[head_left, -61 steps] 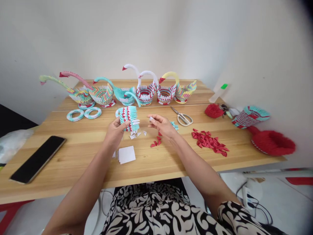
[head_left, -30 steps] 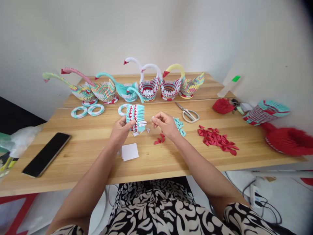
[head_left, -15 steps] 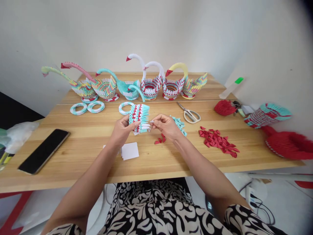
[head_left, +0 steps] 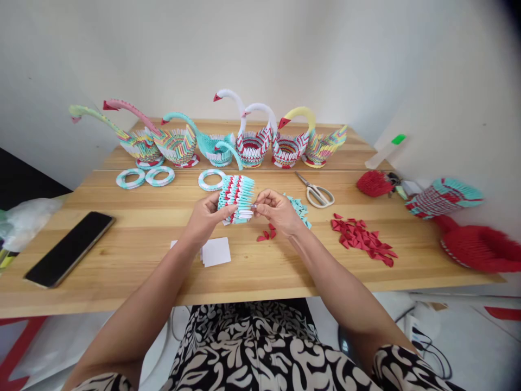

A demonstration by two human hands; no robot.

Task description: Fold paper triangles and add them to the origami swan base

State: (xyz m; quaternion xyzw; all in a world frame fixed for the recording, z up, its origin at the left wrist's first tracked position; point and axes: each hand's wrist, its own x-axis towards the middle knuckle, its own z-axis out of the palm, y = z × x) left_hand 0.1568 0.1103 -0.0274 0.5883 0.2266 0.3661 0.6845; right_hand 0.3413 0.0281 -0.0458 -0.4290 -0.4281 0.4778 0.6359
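Observation:
My left hand [head_left: 208, 214] is wrapped round the left side of a folded-paper piece [head_left: 237, 196] in turquoise, red and white, holding it above the table. At its right edge, my right hand [head_left: 273, 209] pinches a small white paper piece [head_left: 253, 206] against the white points. Loose turquoise pieces [head_left: 300, 208] lie just behind my right hand, partly hidden by it. A few red pieces [head_left: 267, 233] lie below it. White paper cards [head_left: 216, 252] rest near my left forearm.
Paper swans [head_left: 216, 149] line the back of the table [head_left: 142, 260]. Scissors [head_left: 315, 190], a red pile [head_left: 364, 239] and a red paper basket [head_left: 480, 247] are on the right; paper rings [head_left: 160, 176] and a phone [head_left: 71, 247] on the left.
The folded-paper piece and my left hand have shifted slightly right, and the small white piece now meets the right edge. The view has also moved a little.

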